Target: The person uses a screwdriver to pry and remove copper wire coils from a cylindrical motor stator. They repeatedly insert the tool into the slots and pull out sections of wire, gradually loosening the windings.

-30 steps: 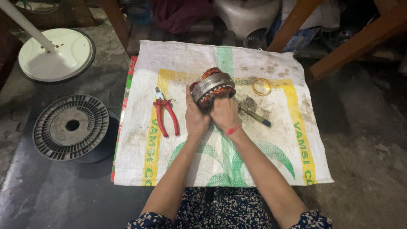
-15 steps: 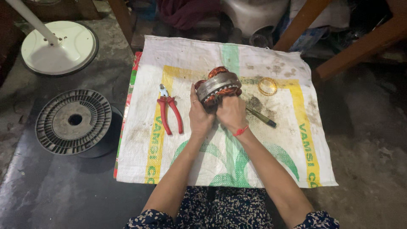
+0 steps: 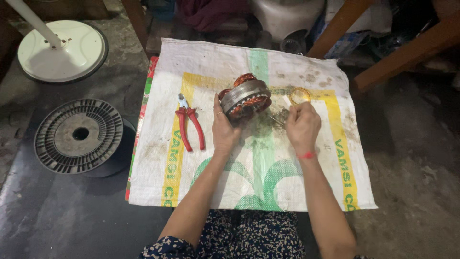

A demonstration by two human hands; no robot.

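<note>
A round motor stator (image 3: 245,96) with a grey steel ring and copper windings stands tilted on a white woven sack (image 3: 311,182). My left hand (image 3: 225,130) grips its left lower side. My right hand (image 3: 303,127) is off the stator, to its right, fingers curled over a thin dark tool (image 3: 276,120) whose metal tip pokes out toward the stator. A yellowish tape ring (image 3: 300,96) lies just beyond my right hand. Red-handled pliers (image 3: 190,125) lie to the left of my left hand.
A white round fan base (image 3: 62,50) with a pole stands at the top left. A grey ribbed disc (image 3: 79,134) lies on a dark sheet left of the sack. Slanted wooden legs (image 3: 397,57) and clutter line the far edge.
My right hand has let go of the stator and moved right onto the thin tool. My left hand still holds the stator, which has tipped a little.
</note>
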